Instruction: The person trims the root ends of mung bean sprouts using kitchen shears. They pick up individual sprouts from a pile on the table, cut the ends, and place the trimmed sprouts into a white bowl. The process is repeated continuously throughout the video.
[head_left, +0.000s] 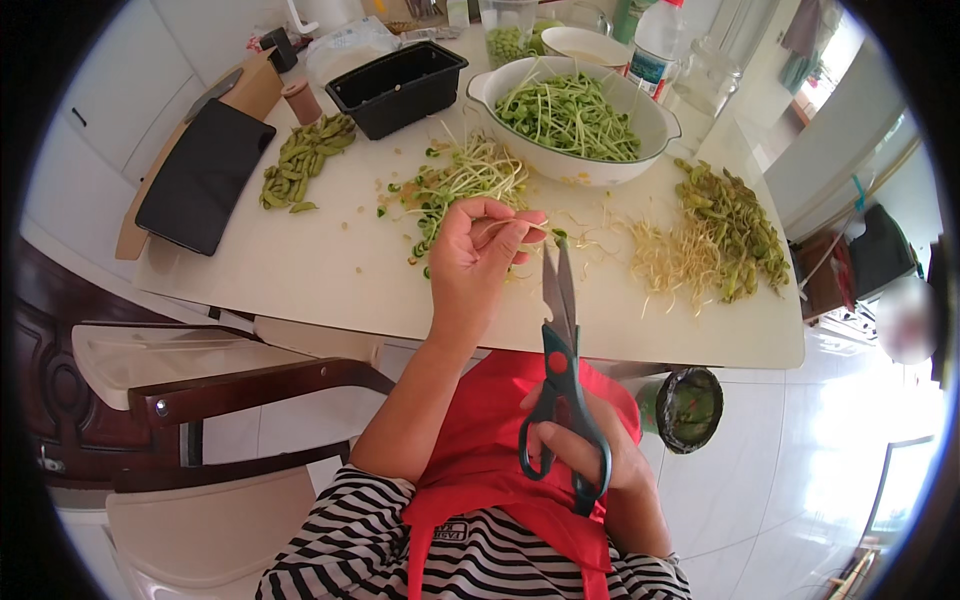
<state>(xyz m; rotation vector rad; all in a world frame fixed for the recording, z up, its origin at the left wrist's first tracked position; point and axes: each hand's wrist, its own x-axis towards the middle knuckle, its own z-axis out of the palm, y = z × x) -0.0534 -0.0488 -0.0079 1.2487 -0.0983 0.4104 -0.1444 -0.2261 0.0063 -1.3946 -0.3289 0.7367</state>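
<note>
My left hand (480, 247) pinches a pale-stemmed sprout (559, 235) between thumb and fingers, its green leafy head pointing right. In my right hand (592, 442) are kitchen scissors (559, 367) with dark green handles and a red pivot, thumb and fingers through the loops. The scissor blades stand slightly apart, tips just below the sprout's head. Behind my left hand lies a heap of uncut-looking sprouts (472, 176) on the white table (315, 262). A white two-handled bowl (585, 161) holds many green sprouts (574, 116).
At right lie pale root trimmings (675, 255) beside a heap of brownish green pods (735, 232). Green pods (304, 165), a black plastic tray (397, 90) and a dark tablet (210, 176) occupy the left. A lined bin (690, 411) stands below the table's front edge; a chair (270, 386) is at left.
</note>
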